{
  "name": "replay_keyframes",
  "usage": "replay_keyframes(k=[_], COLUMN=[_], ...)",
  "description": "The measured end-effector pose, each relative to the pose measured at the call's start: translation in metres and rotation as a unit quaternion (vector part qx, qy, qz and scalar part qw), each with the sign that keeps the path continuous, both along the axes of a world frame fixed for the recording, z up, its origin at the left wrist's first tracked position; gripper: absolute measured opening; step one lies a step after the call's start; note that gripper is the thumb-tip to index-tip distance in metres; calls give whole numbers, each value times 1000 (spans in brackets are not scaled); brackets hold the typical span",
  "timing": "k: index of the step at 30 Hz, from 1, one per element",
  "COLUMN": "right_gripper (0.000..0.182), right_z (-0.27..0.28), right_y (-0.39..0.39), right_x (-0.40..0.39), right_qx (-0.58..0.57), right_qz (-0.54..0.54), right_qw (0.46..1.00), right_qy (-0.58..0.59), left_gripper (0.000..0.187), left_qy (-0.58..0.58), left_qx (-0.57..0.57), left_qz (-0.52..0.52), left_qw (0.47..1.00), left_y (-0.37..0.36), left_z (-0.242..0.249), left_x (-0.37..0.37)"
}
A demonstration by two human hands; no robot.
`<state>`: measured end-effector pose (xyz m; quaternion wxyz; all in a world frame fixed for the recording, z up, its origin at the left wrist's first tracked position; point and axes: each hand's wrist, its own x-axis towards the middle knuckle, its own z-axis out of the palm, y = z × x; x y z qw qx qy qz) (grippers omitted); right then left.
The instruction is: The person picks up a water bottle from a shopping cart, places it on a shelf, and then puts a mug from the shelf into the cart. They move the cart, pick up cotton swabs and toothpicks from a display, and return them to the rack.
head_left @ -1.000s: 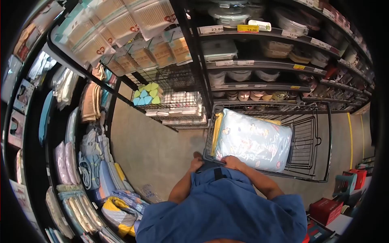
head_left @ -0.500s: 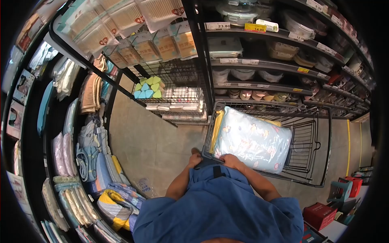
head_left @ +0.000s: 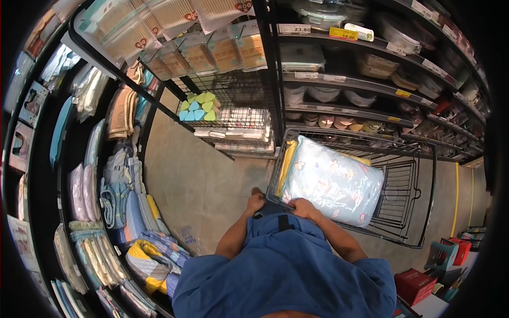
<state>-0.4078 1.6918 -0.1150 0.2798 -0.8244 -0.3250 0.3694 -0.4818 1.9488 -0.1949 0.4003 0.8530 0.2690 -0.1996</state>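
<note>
A dark wire shopping cart [head_left: 432, 196] stands in front of me, slightly to the right. Inside it lies a large plastic-wrapped bedding pack [head_left: 334, 180], pale blue with small printed figures, and a yellow pack [head_left: 287, 161] shows behind its left side. My right hand [head_left: 303, 207] is closed on the cart's near left corner, beside the bedding pack. To its left, my left hand [head_left: 256, 202] is closed at the dark end piece of the cart, its fingers partly hidden. My blue shirt covers the area below both hands.
Shelves of folded towels and quilts [head_left: 127, 206] curve along the left. A wire rack [head_left: 233, 124] holds bagged cotton swabs and heart-shaped items. Food containers [head_left: 302, 57] fill the shelves behind the cart. Red boxes [head_left: 416, 285] sit at lower right, and grey floor [head_left: 180, 159] runs between.
The racks and shelves ahead have shifted slightly right in view. My hands keep the same hold beside the cart, and the bedding pack stays in it.
</note>
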Motion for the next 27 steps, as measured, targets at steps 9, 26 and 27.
replay_keyframes(k=[9, 26, 27], right_gripper=[45, 69, 72], right_z=[9, 48, 45], right_y=[-3, 165, 183], right_x=[-2, 112, 119], right_qx=[5, 231, 219], right_qz=[-42, -169, -185], right_qw=[999, 958, 958], right_qy=[3, 8, -14], left_gripper=[37, 71, 73], left_qy=[84, -378, -374], left_qx=[-23, 49, -1], left_qz=[-66, 77, 78], left_qw=[994, 921, 924], left_y=[12, 147, 153], left_z=[-2, 71, 76], left_x=[12, 116, 126])
